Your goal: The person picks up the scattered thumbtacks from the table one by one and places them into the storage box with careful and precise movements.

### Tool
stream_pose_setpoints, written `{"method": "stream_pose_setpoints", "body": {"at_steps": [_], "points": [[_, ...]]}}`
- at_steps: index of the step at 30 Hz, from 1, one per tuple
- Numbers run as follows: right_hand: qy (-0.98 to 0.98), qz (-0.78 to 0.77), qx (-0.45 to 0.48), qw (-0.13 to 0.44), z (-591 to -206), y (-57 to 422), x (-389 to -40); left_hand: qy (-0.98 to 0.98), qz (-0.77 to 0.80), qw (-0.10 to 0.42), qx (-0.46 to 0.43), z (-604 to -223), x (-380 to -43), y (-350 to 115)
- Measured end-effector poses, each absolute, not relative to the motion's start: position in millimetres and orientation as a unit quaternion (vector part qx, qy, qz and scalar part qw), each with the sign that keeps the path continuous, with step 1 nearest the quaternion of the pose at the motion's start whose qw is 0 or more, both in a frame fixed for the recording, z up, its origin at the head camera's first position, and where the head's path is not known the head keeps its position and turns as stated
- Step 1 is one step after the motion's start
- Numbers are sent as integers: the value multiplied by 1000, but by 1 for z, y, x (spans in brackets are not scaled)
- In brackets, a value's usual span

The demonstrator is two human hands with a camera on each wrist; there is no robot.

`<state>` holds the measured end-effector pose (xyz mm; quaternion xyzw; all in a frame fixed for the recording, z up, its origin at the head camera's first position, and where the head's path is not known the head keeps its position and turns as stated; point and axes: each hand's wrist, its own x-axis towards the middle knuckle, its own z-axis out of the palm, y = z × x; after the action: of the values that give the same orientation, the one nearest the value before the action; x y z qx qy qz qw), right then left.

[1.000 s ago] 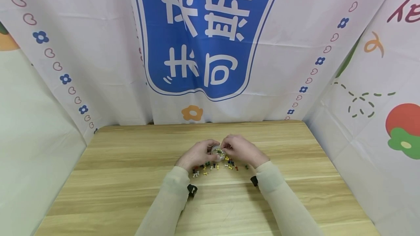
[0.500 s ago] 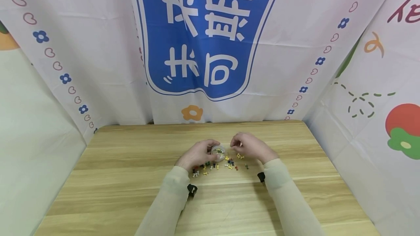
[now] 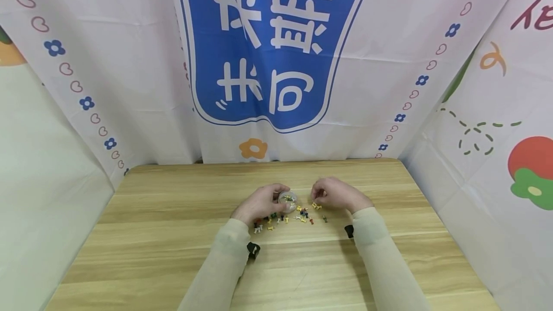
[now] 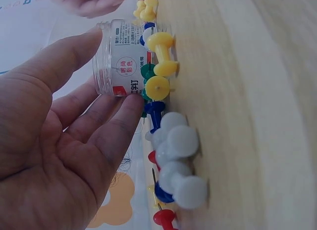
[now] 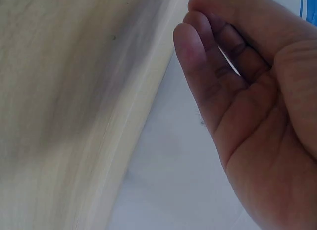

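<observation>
While your left hand [image 3: 260, 203] grips the clear jar [image 4: 123, 59], your right hand [image 3: 339, 193] bends beside yellow pushpins [image 3: 314, 205]; I can't tell whether it pinches 1.

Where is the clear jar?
In the head view, the clear jar is between the left hand, which grips it, and the right hand, push pins scattered nearby.
</observation>
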<state>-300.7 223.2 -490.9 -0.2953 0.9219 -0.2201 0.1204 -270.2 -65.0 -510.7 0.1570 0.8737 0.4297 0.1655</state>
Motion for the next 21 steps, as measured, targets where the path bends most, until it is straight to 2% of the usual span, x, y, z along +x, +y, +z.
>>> {"method": "stream_pose_setpoints", "body": {"at_steps": [10,21], "points": [[920,-201,-307,141,-494,225,-300,875,428,166,155,-510,-269,-66],[929,-210,-272,139,-497,225,-301,873,431,164,155,-509,-268,-66]]}}
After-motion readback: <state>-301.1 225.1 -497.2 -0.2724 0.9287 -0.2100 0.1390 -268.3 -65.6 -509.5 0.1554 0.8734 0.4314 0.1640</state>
